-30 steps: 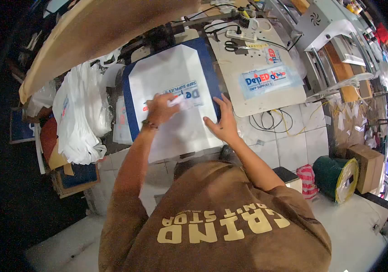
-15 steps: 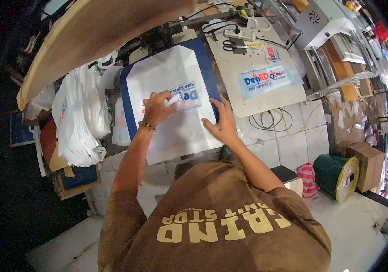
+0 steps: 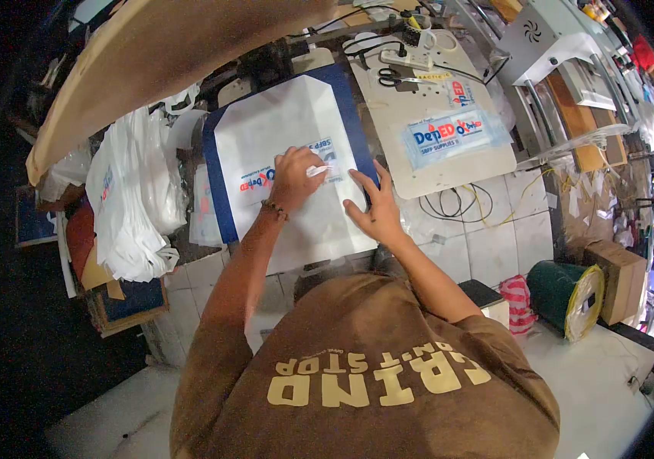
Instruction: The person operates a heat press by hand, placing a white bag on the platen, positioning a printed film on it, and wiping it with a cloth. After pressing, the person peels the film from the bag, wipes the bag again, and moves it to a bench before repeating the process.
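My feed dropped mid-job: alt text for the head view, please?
Left hand pinches a small white piece on the printed logo of a white sheet lying on a blue board; right hand lies flat at the sheet's right edge.

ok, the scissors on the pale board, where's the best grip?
Grip the black handle loops of the scissors, coming from the blue platen's side: they lie flat on the board, handles toward the platen, blades pointing away, power strip close behind.

Bright, even light at centre; strong fisheye curving, black vignette at the edges, soft focus there
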Action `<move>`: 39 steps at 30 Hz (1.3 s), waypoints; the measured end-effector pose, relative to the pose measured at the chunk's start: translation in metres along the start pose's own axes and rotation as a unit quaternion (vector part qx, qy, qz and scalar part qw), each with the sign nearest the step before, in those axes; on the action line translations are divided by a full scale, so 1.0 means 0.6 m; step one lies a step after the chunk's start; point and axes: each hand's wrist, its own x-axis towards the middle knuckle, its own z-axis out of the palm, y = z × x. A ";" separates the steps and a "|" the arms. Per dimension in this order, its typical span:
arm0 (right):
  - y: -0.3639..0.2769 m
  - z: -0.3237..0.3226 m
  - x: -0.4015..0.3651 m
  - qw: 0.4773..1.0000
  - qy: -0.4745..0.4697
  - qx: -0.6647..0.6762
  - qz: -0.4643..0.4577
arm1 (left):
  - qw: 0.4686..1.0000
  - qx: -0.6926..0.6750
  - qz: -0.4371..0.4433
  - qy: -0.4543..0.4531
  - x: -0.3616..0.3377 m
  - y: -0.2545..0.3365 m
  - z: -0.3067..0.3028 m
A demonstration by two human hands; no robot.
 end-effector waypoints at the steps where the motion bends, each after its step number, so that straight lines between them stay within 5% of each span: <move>1: 0.002 0.001 -0.001 1.000 -0.001 -0.001 -0.002 | 0.999 -0.016 0.037 -0.012 -0.004 -0.007 0.007; 3: 0.004 0.003 -0.001 1.000 0.003 -0.029 -0.004 | 0.996 -0.032 0.078 -0.025 0.008 -0.003 0.002; 7: 0.001 0.003 -0.003 1.000 0.010 -0.016 -0.022 | 0.999 0.010 0.015 -0.044 0.017 0.001 -0.014; 10: -0.002 -0.002 0.003 1.000 -0.006 -0.007 0.009 | 0.995 -0.015 0.089 -0.029 0.015 -0.011 -0.004; 16: 0.000 0.002 0.001 1.000 0.000 -0.014 0.009 | 0.997 0.003 0.001 -0.079 0.028 0.004 -0.020; 18: -0.002 0.000 0.000 1.000 -0.006 -0.019 0.010 | 0.997 -0.029 0.064 -0.041 0.013 0.005 -0.016; 21: -0.012 -0.008 0.002 1.000 -0.021 -0.014 0.005 | 0.998 0.000 -0.045 0.042 0.038 -0.012 -0.012; 24: -0.014 -0.008 0.004 0.998 -0.032 -0.045 -0.013 | 0.988 -0.048 0.015 0.146 0.051 0.019 0.046; 35: -0.008 -0.004 -0.002 0.997 -0.037 -0.071 -0.005 | 0.988 0.028 0.015 0.152 0.049 0.036 0.044; 39: -0.014 -0.005 0.001 0.997 -0.045 -0.060 0.007 | 0.964 0.121 -0.061 0.229 -0.001 -0.061 0.000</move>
